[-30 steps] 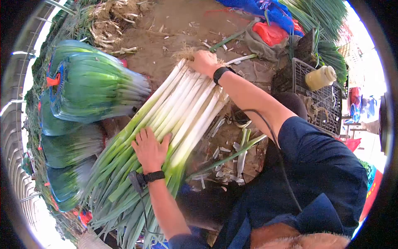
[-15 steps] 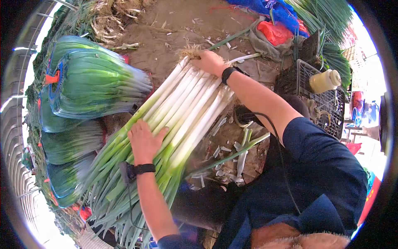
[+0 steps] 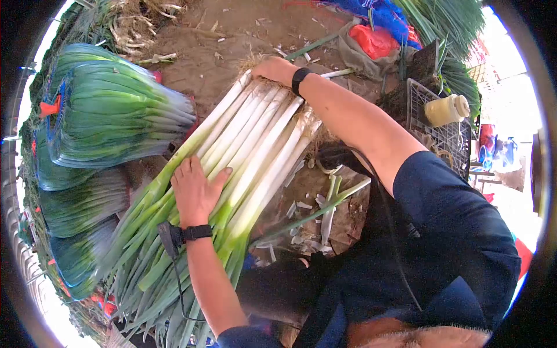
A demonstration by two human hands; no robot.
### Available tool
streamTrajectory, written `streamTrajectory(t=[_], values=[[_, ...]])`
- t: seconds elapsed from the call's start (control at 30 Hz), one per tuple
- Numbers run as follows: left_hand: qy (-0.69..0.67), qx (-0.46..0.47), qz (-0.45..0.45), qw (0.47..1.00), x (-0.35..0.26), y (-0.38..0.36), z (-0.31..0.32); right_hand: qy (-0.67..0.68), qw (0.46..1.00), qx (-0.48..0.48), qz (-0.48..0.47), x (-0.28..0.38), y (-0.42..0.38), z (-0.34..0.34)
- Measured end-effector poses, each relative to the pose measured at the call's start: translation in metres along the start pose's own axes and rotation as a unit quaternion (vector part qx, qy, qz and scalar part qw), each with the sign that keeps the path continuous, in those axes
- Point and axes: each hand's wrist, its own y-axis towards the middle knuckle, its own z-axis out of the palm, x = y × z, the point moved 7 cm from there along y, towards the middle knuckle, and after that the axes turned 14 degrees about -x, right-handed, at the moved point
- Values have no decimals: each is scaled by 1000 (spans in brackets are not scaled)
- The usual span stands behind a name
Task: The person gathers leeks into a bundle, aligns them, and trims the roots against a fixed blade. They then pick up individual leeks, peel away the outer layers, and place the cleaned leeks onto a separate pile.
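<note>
A wide bunch of leeks (image 3: 255, 148) lies slantwise in front of me, white shafts and roots at the far end, green leaves fanning toward the lower left. My left hand (image 3: 197, 194) rests flat on top where white turns to green, its thumb spread from the fingers. At the root end, my right hand (image 3: 275, 69) curves over the tops of the shafts, its fingers bent around the outer leek's roots; the fingertips are partly hidden. Each wrist wears a black strap, and a cable runs from the left one.
Tied leek bundles (image 3: 116, 110) are stacked at the left. A black crate (image 3: 415, 110) with a pale jar (image 3: 447, 110) stands at the right. Leaf scraps (image 3: 328, 217) litter the dirt floor (image 3: 232, 35). Blue netting (image 3: 365, 8) and a red bag (image 3: 374, 42) lie at the back.
The view has shifted slightly, so the surroundings sit farther left. My right hand reaches a little farther along the root end. The left hand stays on the leeks.
</note>
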Motion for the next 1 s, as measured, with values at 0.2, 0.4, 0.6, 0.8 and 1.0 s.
streamTrajectory(t=[0.2, 0.4, 0.6, 0.8, 1.0], values=[[-9, 93, -41, 995, 1, -5, 3, -121, 986, 113, 34, 11, -13, 16], [-15, 78, -54, 995, -3, -1, -5, -36, 959, -239, 149, 40, -35, -47], [-20, -37, -12, 999, 8, -4, -11, 81, 978, -75, 175, 38, -29, -13], [154, -18, -56, 986, 77, 5, -38, 96, 977, -123, 146, 36, -26, -13], [89, -22, -30, 995, 76, -14, -15, 101, 974, -128, 156, 39, -27, -18]])
